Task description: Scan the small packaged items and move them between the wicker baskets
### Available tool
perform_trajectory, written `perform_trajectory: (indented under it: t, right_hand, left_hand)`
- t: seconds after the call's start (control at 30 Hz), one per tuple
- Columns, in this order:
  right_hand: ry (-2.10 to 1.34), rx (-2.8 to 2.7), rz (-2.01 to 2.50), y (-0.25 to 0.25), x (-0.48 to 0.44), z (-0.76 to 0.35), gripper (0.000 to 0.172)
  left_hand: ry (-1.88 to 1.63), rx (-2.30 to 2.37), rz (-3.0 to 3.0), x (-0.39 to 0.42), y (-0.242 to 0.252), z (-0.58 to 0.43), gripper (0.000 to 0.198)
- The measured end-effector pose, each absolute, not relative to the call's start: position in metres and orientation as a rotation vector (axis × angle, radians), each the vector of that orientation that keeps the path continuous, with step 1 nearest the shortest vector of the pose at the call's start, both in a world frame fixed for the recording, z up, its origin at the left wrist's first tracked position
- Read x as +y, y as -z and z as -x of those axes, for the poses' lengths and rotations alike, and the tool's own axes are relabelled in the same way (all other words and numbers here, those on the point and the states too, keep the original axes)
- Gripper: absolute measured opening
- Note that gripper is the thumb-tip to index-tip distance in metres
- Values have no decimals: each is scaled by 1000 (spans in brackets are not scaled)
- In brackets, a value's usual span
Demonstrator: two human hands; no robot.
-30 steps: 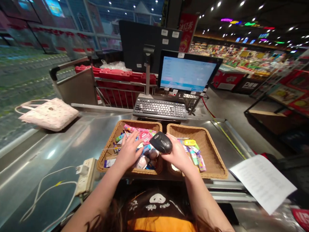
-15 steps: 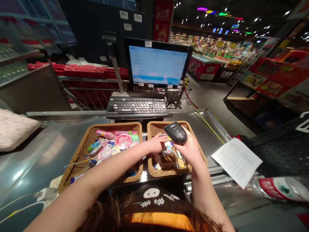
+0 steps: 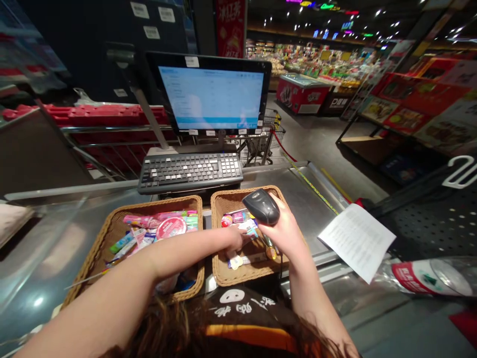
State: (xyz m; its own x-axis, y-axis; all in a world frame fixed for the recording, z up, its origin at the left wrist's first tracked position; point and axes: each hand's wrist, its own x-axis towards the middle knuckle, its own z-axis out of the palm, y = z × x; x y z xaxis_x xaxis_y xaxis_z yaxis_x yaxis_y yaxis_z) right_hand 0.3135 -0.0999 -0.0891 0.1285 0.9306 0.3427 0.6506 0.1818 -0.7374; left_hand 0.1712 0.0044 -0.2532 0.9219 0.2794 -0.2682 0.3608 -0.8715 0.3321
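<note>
My right hand (image 3: 282, 221) is wrapped round a black handheld barcode scanner (image 3: 261, 206), raised over the near right wicker basket (image 3: 244, 279). Inside that basket my left hand (image 3: 235, 239) reaches down with its fingers apart, touching or just beside a small white-and-blue packet (image 3: 249, 227). Whether the fingertips press on it is hard to see. A red round-ended sweet (image 3: 226, 221) and a pale flower-shaped piece (image 3: 235, 262) lie close by. The left wicker basket (image 3: 200, 243) holds several colourful sweets and a round pink tub (image 3: 171, 227), partly covered by my left forearm.
Behind the baskets are a keyboard (image 3: 192, 171) and a lit monitor (image 3: 216, 99). Printed paper sheets (image 3: 357, 241) and a clear bottle with a red label (image 3: 428, 278) lie at the right. A pale cushion-like item (image 3: 13, 221) sits at the left edge of the metal counter (image 3: 294, 194).
The view has swung right, so everything sits farther left. My left hand has moved toward the near side of the right basket, uncovering the red sweet. The scanner stays in my right hand.
</note>
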Motion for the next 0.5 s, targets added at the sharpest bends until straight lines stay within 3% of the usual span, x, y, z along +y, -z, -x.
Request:
perform_trajectory:
  t: [0.13, 0.27, 0.4, 0.5]
  right_hand:
    - [-421, -1610, 1532, 88, -97, -314, 53]
    - [-399, -1608, 1513, 85, -97, -314, 49]
    - [-324, -1622, 1481, 83, -98, -316, 47]
    - [-250, -1613, 1486, 81, -99, -317, 46]
  left_hand:
    - [504, 320, -2641, -1, 251, -173, 34]
    - [502, 367, -2656, 4, 236, -170, 29]
    - [308, 470, -2718, 14, 195, -160, 11]
    - [-66, 504, -2810, 18, 154, -146, 9]
